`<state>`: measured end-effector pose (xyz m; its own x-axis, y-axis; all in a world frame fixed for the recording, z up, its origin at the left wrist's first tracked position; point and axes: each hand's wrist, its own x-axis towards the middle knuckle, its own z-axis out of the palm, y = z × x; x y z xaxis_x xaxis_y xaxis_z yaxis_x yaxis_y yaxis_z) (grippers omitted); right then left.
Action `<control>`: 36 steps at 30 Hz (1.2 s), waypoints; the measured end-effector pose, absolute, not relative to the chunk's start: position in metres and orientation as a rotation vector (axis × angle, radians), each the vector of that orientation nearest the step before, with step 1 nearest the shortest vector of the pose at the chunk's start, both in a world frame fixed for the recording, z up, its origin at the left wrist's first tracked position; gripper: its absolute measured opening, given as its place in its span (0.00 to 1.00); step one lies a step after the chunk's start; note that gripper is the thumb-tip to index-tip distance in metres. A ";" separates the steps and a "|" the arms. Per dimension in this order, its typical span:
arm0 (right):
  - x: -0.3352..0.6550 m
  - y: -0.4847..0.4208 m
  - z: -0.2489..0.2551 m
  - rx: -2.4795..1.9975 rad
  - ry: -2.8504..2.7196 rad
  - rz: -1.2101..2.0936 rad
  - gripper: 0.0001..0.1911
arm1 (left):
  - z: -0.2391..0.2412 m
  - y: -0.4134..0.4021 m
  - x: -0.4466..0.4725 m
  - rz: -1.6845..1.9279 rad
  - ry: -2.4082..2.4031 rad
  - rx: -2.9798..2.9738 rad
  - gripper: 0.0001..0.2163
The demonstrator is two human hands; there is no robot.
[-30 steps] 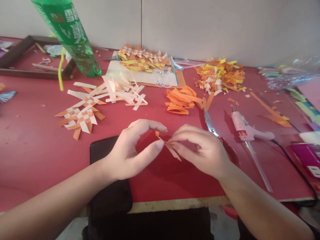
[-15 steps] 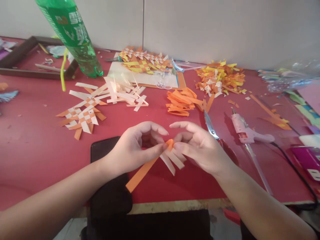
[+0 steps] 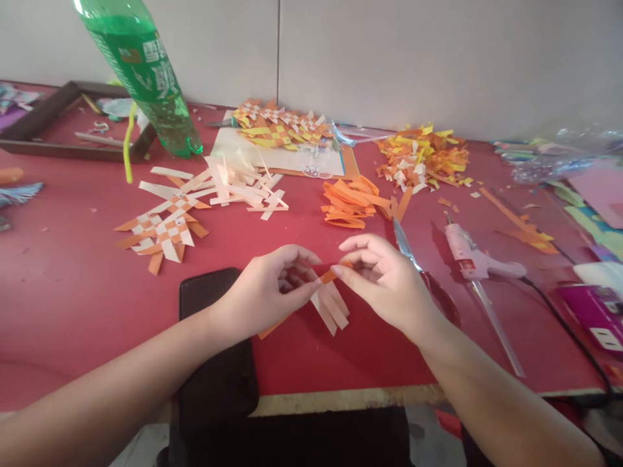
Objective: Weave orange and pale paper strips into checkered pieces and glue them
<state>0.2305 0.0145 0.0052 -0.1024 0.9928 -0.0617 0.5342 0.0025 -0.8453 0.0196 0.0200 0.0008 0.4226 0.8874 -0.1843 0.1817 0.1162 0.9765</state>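
Note:
Between my two hands is a small bundle of paper strips, with an orange paper strip point(image 3: 329, 277) across the top and several cream paper strips point(image 3: 331, 307) hanging below. My left hand point(image 3: 287, 282) pinches the strips between thumb and fingers from the left. An orange end pokes out under that hand. My right hand point(image 3: 377, 275) pinches the orange strip's right part, its thumb close to the left thumb. Beyond the hands lie a pile of orange strips point(image 3: 351, 202), a heap of cream strips point(image 3: 238, 185) and woven orange-and-cream fish shapes point(image 3: 165, 224).
Scissors point(image 3: 406, 243) lie just beyond my right hand, and a pink glue gun point(image 3: 470, 253) with its cord is farther right. A black phone point(image 3: 204, 292) sits under my left forearm. A tall green bottle point(image 3: 150, 84) stands back left beside a dark frame point(image 3: 48, 149).
The orange strip between my fingertips now lies flatter and reaches toward the right hand. Its long lower-left end has swung back under my left hand. The view has shifted slightly.

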 end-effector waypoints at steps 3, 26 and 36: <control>0.233 0.018 0.002 -1.633 -1.689 0.932 0.13 | 0.000 0.021 0.019 0.676 1.053 1.398 0.10; 0.229 0.015 0.011 -1.332 -1.407 1.468 0.22 | 0.012 0.023 0.016 0.692 1.026 1.370 0.12; 0.226 0.012 0.016 -1.325 -1.442 1.502 0.21 | 0.016 0.020 0.015 0.575 1.033 1.545 0.12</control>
<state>0.2257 0.0117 0.0163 -0.2678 0.9386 -0.2175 0.1792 -0.1733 -0.9684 0.0153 0.0203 0.0157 0.4957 0.8510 -0.1738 0.3011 0.0193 0.9534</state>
